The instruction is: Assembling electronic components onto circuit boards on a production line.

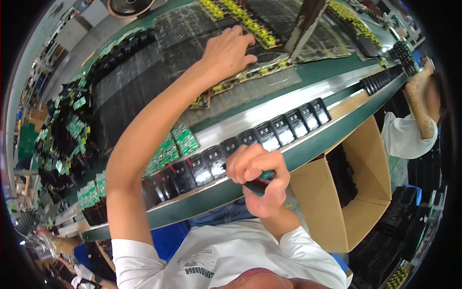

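Observation:
My left hand [228, 52] reaches out over the dark mat, fingers apart and slightly bent, with nothing seen in it. Its fingertips are beside a strip of circuit boards [252, 29] crowded with yellow parts. Under its wrist lies another strip of yellow-part boards [262, 72]. Close to my body, my right hand [264, 178] is closed around a dark handle with a green end [262, 182]; the rest of that object is hidden. Just beyond this hand stands a row of glossy black plastic cases [267, 135] along the bench's near edge. Green circuit boards [185, 138] adjoin the row's left part.
A metal post [308, 29] rises beyond my left hand. Heaped black cases and wired green boards [72, 127] cover the bench's left side. An open cardboard box [363, 212] holding black pieces stands at the right. Another person's arm [421, 101] is at the far right.

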Available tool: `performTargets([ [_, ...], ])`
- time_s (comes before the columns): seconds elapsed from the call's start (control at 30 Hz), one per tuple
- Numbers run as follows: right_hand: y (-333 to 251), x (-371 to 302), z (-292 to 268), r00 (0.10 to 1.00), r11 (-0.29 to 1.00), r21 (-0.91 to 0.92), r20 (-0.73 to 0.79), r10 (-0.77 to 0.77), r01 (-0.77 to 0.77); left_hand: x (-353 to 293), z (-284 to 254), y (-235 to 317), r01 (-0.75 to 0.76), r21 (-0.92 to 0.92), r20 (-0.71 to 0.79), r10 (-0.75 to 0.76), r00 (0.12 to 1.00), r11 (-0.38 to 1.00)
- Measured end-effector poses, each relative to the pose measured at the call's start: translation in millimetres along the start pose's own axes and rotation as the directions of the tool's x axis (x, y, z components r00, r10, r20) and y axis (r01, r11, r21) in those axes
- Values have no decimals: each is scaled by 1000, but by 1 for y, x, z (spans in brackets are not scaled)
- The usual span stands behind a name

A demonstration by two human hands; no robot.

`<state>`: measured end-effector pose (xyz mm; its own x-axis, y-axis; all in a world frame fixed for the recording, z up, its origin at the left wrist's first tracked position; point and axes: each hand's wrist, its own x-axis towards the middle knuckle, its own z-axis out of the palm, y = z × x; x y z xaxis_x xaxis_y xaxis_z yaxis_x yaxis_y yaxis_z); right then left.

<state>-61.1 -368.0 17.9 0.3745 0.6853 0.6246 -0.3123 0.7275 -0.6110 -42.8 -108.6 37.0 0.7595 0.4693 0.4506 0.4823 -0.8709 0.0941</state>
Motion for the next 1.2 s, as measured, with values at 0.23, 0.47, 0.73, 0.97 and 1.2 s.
performTargets([
  [0.23,-19,6,-37,992,989,-119,-99,77,-89,86,87,21,-5,80,-86,12,996,997],
  [0.47,-44,14,-63,971,924,-379,-237,-39,-55,84,64,26,-24,-70,59,28,998,997],
  [0.73,-71,52,-83,964,482,-845,-265,1,-233,-33,-51,66,61,-861,193,212,958,506],
  [0.97,-56,42,-59,983,720,-672,-158,91,-174,-101,-119,92,82,-832,196,153,969,549],
  [1.2,-51,26,-36,980,800,-571,-171,102,-183,-138,-166,102,265,-673,452,100,887,691],
])
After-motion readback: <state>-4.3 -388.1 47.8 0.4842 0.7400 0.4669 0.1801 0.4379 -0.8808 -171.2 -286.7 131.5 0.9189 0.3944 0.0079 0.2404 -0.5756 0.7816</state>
